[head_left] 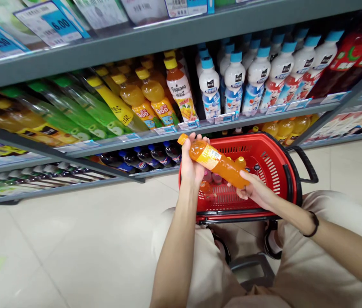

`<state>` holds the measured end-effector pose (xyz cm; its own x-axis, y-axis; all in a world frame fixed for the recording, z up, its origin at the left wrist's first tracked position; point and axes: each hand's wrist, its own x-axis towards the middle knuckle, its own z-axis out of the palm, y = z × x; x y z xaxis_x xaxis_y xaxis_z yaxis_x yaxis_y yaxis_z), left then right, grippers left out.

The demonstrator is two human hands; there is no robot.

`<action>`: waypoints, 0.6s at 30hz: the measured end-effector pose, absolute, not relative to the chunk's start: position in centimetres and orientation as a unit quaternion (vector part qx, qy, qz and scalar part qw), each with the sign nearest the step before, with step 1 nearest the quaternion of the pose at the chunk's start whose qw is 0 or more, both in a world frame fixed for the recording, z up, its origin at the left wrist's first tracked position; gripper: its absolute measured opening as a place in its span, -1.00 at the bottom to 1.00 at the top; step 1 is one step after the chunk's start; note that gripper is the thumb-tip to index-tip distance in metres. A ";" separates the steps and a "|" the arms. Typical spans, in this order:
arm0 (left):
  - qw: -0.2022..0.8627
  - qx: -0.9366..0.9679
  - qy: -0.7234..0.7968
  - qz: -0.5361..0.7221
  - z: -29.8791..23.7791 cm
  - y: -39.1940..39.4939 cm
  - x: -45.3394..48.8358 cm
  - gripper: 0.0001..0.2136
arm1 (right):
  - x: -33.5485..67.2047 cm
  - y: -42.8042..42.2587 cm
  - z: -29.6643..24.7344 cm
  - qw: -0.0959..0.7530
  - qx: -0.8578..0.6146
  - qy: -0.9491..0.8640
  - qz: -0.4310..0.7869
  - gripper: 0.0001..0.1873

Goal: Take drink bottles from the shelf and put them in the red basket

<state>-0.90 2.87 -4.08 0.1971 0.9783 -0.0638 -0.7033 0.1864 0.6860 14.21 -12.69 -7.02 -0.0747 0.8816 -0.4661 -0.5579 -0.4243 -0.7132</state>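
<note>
An orange drink bottle with a yellow-orange label and an orange cap lies slanted between both my hands, above a red shopping basket. My left hand is closed around its neck end, thumb along the near side. At the base end, my right hand grips it between thumb and fingers. Inside the basket, partly hidden by the held bottle, are several bottles, among them a yellow-capped one and pinkish ones.
Shelves stand ahead, with Tropicana, Qoo and white blue-capped bottles. Dark blue-capped bottles sit on the bottom shelf. The basket's black handle sticks out right. My knees flank the basket on the tiled floor.
</note>
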 end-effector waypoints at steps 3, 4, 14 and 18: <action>0.724 0.295 0.253 0.570 -4.0 2.7 -1.1 -0.73 | 14.4 -12.9 -7.2 0.483 -0.466 -0.169 0.722 -0.42; 0.724 0.301 0.252 0.568 -3.9 2.6 -1.1 -0.72 | 14.5 -12.9 -7.3 0.474 -0.469 -0.165 0.727 -0.39; 0.696 0.429 0.217 0.533 -3.6 1.8 -1.2 -0.78 | 15.5 -10.6 -10.7 0.260 -0.605 -0.354 0.664 -0.07; 0.647 0.508 0.308 0.478 -5.4 1.3 -0.6 -0.75 | 15.8 -9.7 -10.9 0.045 -0.726 -0.575 0.374 -0.40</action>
